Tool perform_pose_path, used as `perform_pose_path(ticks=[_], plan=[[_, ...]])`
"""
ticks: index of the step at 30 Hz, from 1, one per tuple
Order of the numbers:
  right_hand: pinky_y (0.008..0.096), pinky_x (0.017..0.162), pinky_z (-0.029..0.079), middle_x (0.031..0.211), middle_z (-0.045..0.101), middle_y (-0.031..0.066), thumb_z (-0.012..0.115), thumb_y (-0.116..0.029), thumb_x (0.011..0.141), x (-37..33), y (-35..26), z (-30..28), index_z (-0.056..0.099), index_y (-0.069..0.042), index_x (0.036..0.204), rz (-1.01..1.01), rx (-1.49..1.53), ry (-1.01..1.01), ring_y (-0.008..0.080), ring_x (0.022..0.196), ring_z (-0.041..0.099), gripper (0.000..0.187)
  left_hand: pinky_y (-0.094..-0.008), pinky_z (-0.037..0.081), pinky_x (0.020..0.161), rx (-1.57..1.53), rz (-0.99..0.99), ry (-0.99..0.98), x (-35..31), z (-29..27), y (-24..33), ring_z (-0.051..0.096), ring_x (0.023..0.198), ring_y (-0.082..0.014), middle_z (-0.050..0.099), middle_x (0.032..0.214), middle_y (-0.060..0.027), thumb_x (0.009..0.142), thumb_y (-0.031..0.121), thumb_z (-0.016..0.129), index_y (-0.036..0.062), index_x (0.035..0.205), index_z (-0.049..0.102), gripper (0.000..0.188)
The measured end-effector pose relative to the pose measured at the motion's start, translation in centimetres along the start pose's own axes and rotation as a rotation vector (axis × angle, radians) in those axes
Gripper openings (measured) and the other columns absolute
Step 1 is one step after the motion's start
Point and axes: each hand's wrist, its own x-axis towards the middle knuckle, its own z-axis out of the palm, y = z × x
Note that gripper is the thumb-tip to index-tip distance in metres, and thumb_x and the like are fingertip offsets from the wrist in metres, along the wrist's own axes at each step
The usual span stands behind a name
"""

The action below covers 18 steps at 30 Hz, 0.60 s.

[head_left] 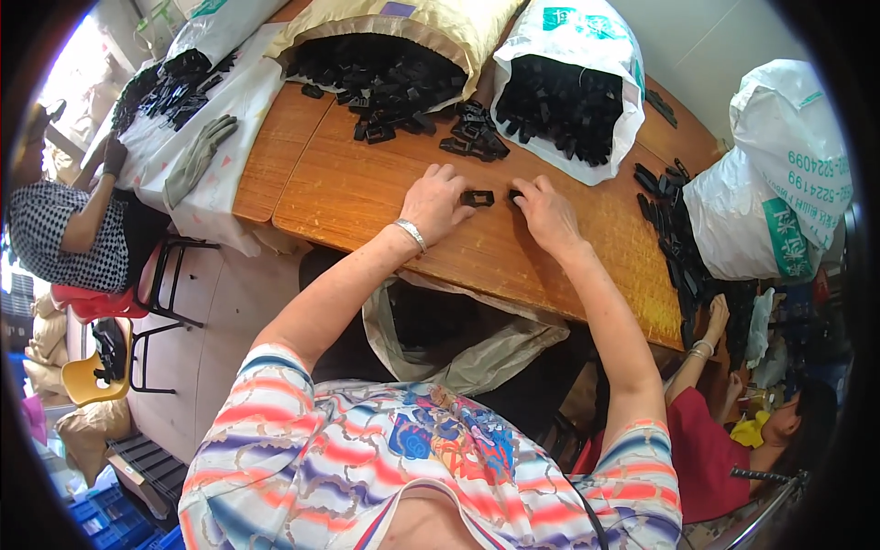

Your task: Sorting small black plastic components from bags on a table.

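Note:
My left hand [434, 203] pinches a black plastic buckle part [478, 198], a small rectangular frame with an opening in it, just above the wooden table [367, 197]. A short gap away, my right hand [546, 213] has its fingers closed on a small black plastic piece [515, 194], mostly hidden behind the fingertips. The two pieces are apart. Beyond my hands lies a small pile of black buckles [477, 133]. Behind it, a tan sack [403, 27] and a white sack [623, 101] lie with their mouths toward me, full of black plastic parts.
An open sack [513, 341] hangs at the table's near edge by my lap. More black parts [674, 247] line the right edge beside a standing white sack [733, 202]. Co-workers sit at left [73, 229] and right [724, 449]. A grey glove [197, 160] lies on the left table.

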Motion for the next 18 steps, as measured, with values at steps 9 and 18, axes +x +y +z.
perform_pose_path(ticks=[9,18], plan=[[0.0396,0.073,0.051,0.095,0.062,0.0125,0.072,-0.003,0.080,-0.3,-1.0,0.9,0.066,-0.003,0.104,-0.031,0.214,0.216,0.0323,0.084,0.064,0.025,-0.0403,0.049,0.087,-0.055,-0.090,0.022,0.1,0.5,-0.2,0.054,0.102,-0.0316,0.060,0.101,-0.0089,0.077,0.018,0.077,0.0070,0.098,0.069,0.025],[0.0388,0.073,0.053,0.097,0.063,0.0115,0.071,-0.002,0.078,1.2,-3.4,1.4,0.069,-0.003,0.101,-0.217,0.174,0.148,0.0322,0.086,0.064,0.023,-0.0399,0.049,0.086,-0.076,-0.070,0.019,0.3,0.9,-0.7,0.054,0.101,-0.0315,0.061,0.102,-0.0084,0.076,0.018,0.077,0.0072,0.098,0.069,0.026]])
